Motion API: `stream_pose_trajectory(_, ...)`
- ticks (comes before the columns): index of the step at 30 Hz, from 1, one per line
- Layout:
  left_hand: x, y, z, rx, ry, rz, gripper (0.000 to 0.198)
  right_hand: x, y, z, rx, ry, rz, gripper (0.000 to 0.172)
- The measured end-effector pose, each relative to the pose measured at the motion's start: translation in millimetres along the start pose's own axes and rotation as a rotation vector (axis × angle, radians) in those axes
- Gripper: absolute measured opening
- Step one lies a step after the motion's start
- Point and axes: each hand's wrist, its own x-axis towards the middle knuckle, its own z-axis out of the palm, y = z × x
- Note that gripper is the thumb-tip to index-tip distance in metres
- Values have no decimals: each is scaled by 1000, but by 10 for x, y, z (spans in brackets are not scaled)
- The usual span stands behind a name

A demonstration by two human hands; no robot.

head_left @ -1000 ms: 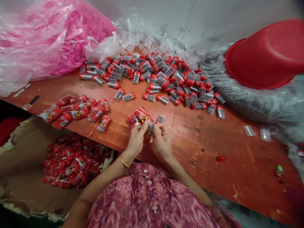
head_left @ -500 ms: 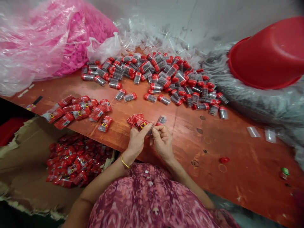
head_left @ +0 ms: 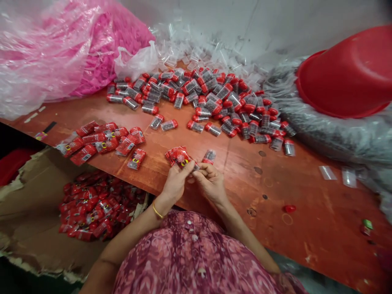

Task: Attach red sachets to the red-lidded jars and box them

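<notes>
Near the table's front edge, my left hand (head_left: 177,183) pinches a red printed packet (head_left: 183,160) with a clear lower end. My right hand (head_left: 212,183) is closed at that packet's lower end, fingertips close to my left thumb. Other red packets (head_left: 172,154) lie just behind the held one, partly covered by it. A clear container with a red cap (head_left: 210,156) lies just beyond my right fingers. To the left, a single filled packet (head_left: 136,159) rests beside a group of similar packets (head_left: 107,145).
Many red-capped containers (head_left: 211,104) are heaped at the back of the table (head_left: 239,179). A pink-filled bag (head_left: 101,45) stands back left, a red tub (head_left: 346,73) on a dark-filled bag (head_left: 324,134) at right. Below left, a carton (head_left: 27,212) holds red packets.
The held packet has tilted, showing more of its red front. My right fingers have shifted slightly at its lower end. The view has moved a little.
</notes>
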Motion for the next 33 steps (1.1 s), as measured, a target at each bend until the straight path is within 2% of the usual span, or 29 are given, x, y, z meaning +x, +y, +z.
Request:
stream_pose_trajectory(3, -45, -17, -17, -44, -37, -48, 34, 55, 34, -19, -92, 79, -71, 35)
stream_pose_trajectory(5, -69, 14, -80, -55, -37, -94, 34, 118, 19, -17, -255, 79, -175, 36)
stream_pose_trajectory(7, -81, 94, -201, 12, -30, -158, 37, 233, -24, -9, -458, -10, -308, 34)
stream_pose_trajectory(9, -82, 226, -379, 169, 20, -151, 41, 433, -81, -2, -667, -187, -437, 30)
stream_pose_trajectory(11, -81, 412, -600, 413, 188, 12, 41, 718, -133, -9, -869, -310, -535, 30)
stream_pose_trajectory(13, -85, 639, -838, 775, 487, 269, 36, 1041, -161, -39, -1081, -207, -549, 32)
stream_pose_trajectory(15, -101, 872, -1063, 1180, 771, 368, 33, 1324, -153, -95, -1290, -61, -477, 35)
stream_pose_trajectory(16, -114, 976, -1160, 1342, 845, 374, 34, 1426, -137, -132, -1375, -59, -440, 37)
stream_pose_trajectory(18, -147, 1128, -1300, 1578, 888, 402, 40, 1524, -90, -222, -1477, -103, -403, 38)
stream_pose_trajectory(20, -176, 1176, -1337, 1678, 887, 487, 55, 1478, -36, -321, -1495, -156, -404, 37)
stream_pose_trajectory(22, -173, 1108, -1249, 1685, 866, 619, 67, 1325, 16, -412, -1472, -165, -420, 38)
stream_pose_trajectory(24, -117, 937, -1052, 1670, 715, 756, 64, 1120, 63, -479, -1465, -127, -438, 37)
stream_pose_trajectory(25, -65, 826, -932, 1673, 567, 802, 55, 1018, 83, -505, -1472, -99, -451, 37)
stream_pose_trajectory(27, 79, 595, -705, 1676, 256, 797, 43, 850, 106, -554, -1501, -68, -484, 43)
stream_pose_trajectory(29, 245, 402, -553, 1681, 45, 751, 42, 773, 97, -628, -1536, -127, -530, 51)
stream_pose_trajectory(31, 389, 287, -493, 1684, -34, 691, 40, 808, 51, -740, -1560, -264, -579, 53)
stream_pose_trajectory(33, 476, 244, -488, 1688, -7, 632, 35, 931, -18, -872, -1568, -391, -625, 51)
